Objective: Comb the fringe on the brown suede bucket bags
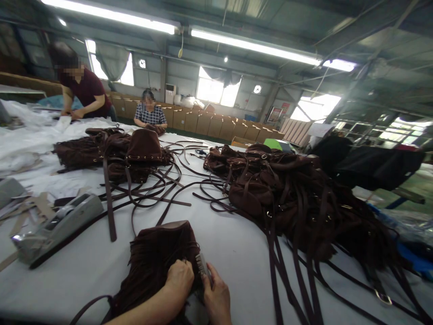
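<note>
A dark brown fringed bag (152,253) lies on the white table directly in front of me. My left hand (181,276) is closed on the bag near its right side; whether fringe or a cord is between the fingers is hidden. To the right of it, my right hand (216,293) grips a pale comb (202,265) between thumb and fingers. Its dark teeth face left, close to the bag's edge, and its lower end is covered by the hand. The bag's strap (89,307) curves out at the lower left.
A large heap of brown bags (280,194) with trailing straps covers the right side. More bags (135,151) lie ahead. A grey tape dispenser (61,225) stands left beside cardboard scraps (37,205). Two people, one standing (86,92), one lower (150,115), work at the far side.
</note>
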`<state>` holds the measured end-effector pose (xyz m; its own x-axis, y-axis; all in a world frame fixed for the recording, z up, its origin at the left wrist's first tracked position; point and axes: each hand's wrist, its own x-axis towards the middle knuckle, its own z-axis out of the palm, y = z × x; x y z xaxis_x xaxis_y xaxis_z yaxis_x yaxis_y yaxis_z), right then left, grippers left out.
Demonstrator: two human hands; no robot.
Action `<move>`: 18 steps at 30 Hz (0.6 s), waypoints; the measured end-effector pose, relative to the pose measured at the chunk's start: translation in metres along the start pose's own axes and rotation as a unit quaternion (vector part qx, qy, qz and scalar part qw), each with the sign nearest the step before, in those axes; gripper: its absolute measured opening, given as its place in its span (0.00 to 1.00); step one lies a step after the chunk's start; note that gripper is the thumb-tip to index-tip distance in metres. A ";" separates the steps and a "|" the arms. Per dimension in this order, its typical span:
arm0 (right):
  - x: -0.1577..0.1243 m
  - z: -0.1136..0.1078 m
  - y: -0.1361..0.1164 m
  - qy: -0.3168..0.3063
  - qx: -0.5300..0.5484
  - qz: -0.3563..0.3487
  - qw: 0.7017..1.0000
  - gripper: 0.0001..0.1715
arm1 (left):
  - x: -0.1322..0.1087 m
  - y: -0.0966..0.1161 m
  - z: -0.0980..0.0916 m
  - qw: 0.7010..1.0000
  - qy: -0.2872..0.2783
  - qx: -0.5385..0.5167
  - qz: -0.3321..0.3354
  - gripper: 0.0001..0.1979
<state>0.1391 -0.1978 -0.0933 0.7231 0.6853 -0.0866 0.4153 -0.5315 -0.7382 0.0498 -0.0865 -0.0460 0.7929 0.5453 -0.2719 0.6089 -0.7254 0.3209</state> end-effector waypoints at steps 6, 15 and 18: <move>0.002 -0.001 0.002 0.012 0.014 0.008 1.000 0.32 | 0.017 -0.044 -0.012 0.992 0.005 -0.117 0.052 0.18; 0.004 -0.011 -0.001 0.027 0.072 0.012 0.997 0.28 | 0.022 -0.077 -0.020 0.931 0.046 -0.344 0.109 0.12; 0.004 -0.019 -0.014 0.021 0.112 0.008 0.993 0.28 | 0.019 -0.070 -0.029 0.892 0.043 -0.435 0.113 0.10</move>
<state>0.1468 -0.1973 -0.0705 0.7528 0.6539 -0.0760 0.2726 -0.4147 -0.8682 0.0228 -0.0133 -0.0470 0.8732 0.4844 -0.0532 0.1908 -0.2396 0.9519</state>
